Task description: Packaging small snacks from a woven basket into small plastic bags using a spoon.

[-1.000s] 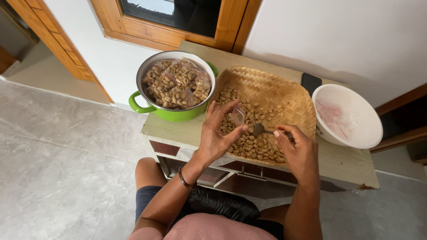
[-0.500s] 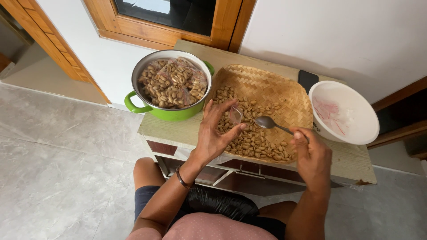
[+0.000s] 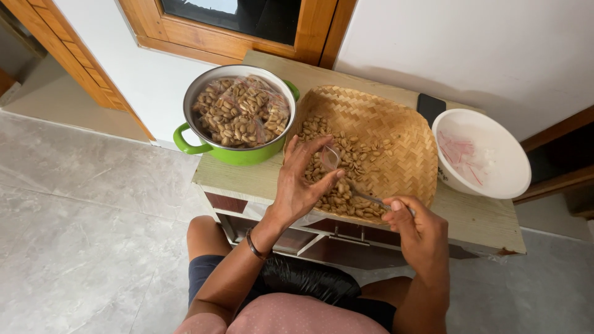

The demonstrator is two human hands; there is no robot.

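Over the woven tray (image 3: pixel 396 133) of peanuts (image 3: pixel 346 198), the left hand (image 3: pixel 300 182) pinches a small clear bag (image 3: pixel 330 158); the right hand (image 3: pixel 416 226) grips a spoon (image 3: pixel 368 198) (bowl dipped among them).

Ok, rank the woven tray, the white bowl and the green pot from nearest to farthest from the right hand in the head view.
1. Woven tray, just ahead of the right hand, which holds a spoon over it.
2. White bowl, to its right.
3. Green pot, far left, beyond the left hand.

Wooden cabinet top (image 3: pixel 266 179) bears pot (image 3: pixel 238 154), basket (image 3: pixel 405 133), bowl (image 3: pixel 495 185).
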